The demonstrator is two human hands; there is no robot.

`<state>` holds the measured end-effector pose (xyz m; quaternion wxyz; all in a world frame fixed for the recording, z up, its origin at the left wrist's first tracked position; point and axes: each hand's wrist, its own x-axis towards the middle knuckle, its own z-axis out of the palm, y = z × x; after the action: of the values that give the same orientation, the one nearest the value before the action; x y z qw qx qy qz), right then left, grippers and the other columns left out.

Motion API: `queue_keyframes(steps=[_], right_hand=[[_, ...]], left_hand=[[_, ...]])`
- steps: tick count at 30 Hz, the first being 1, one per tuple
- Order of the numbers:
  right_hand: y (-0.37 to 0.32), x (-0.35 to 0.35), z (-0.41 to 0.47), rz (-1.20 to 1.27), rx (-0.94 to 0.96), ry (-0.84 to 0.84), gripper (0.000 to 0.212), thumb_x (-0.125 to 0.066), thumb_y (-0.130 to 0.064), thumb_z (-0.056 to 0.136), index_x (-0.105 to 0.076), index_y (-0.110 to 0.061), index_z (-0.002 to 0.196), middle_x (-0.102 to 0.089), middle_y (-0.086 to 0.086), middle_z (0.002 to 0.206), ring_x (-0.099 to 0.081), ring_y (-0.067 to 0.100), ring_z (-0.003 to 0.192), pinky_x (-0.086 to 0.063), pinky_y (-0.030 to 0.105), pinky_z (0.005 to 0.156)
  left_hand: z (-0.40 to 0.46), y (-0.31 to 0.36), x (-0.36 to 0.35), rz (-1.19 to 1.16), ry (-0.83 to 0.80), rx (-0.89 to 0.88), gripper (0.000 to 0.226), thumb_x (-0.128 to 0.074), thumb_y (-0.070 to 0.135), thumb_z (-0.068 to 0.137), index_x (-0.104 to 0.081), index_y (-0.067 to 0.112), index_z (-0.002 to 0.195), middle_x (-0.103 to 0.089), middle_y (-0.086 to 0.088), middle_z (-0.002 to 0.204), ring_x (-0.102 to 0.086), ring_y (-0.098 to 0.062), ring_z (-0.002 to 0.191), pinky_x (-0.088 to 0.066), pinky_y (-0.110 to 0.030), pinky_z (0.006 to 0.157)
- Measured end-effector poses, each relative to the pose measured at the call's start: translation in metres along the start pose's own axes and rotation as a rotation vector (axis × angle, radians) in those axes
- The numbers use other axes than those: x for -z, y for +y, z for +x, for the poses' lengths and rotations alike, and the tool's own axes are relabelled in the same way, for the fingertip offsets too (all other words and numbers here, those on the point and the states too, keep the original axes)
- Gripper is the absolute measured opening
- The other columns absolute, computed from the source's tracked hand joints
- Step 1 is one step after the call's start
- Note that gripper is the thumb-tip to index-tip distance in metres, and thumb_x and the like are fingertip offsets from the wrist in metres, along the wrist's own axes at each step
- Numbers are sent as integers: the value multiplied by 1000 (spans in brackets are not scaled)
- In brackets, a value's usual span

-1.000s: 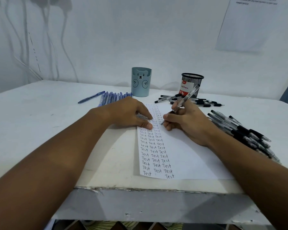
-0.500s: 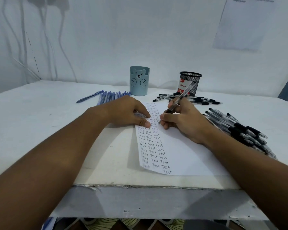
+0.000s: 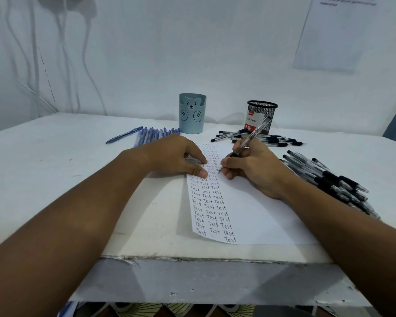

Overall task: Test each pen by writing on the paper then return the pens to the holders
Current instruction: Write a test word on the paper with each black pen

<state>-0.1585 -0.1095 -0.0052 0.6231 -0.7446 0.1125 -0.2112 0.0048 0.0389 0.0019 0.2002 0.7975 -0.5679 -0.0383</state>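
Mid-test: right hand [image 3: 258, 170] pinching a clear black-ink pen [image 3: 249, 139], tip on the paper [image 3: 256, 209] beside a column of "Test". Left hand [image 3: 176, 156] flat, fingers pressing the sheet's left edge. Next, probably: finish the word, then drop the pen in the far mesh holder [image 3: 261, 115], labelled "Ball Pens". Bear holder [image 3: 192, 113] left of it, both apparently empty.

— Where does the camera sit?
— On my head, one wide-angle view, looking forward and down over my forearms at the table [image 3: 55, 170] — close enough that the near edge fills the bottom.
— How far does it reach?
— To the wall [image 3: 192, 53] behind. No second view shares anything.
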Motion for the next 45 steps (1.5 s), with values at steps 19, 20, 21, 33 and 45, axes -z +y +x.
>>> queue_keyframes(steps=[19, 20, 21, 33, 45], right_hand=[[2, 1, 2, -64, 19, -2, 35, -62, 13, 87, -38, -10, 97, -61, 21, 74, -58, 30, 64, -52, 31, 57], [2, 2, 2, -67, 18, -7, 36, -61, 14, 87, -38, -10, 98, -61, 21, 74, -57, 30, 64, -51, 31, 56], [2, 2, 3, -81, 21, -7, 36, -61, 14, 86, -38, -11, 98, -61, 21, 73, -56, 30, 64, -50, 32, 55], [3, 2, 3, -54, 20, 15, 36, -60, 15, 86, -38, -11, 97, -59, 21, 71, -54, 29, 62, -47, 32, 52], [5, 3, 4, 16, 24, 61, 38, -59, 17, 85, -37, -11, 98, -55, 20, 70, -55, 26, 53, -46, 30, 47]], left_hand=[[-1, 1, 1, -14, -7, 8, 66, -63, 74, 58, -69, 38, 112, -62, 18, 124, -53, -1, 118, -37, -29, 107], [-1, 1, 1, -11, -7, 9, 65, -63, 74, 58, -69, 38, 112, -62, 18, 125, -53, -1, 118, -37, -28, 107], [-1, 1, 1, -11, -6, 10, 65, -63, 74, 58, -69, 38, 113, -62, 18, 125, -52, -1, 118, -37, -28, 107], [-2, 3, 1, -5, -4, 5, 66, -63, 72, 59, -69, 36, 114, -61, 18, 126, -52, -1, 119, -35, -26, 107], [-1, 2, 1, -17, 1, 11, 64, -64, 72, 58, -69, 38, 112, -62, 18, 125, -52, 0, 118, -35, -26, 107]])
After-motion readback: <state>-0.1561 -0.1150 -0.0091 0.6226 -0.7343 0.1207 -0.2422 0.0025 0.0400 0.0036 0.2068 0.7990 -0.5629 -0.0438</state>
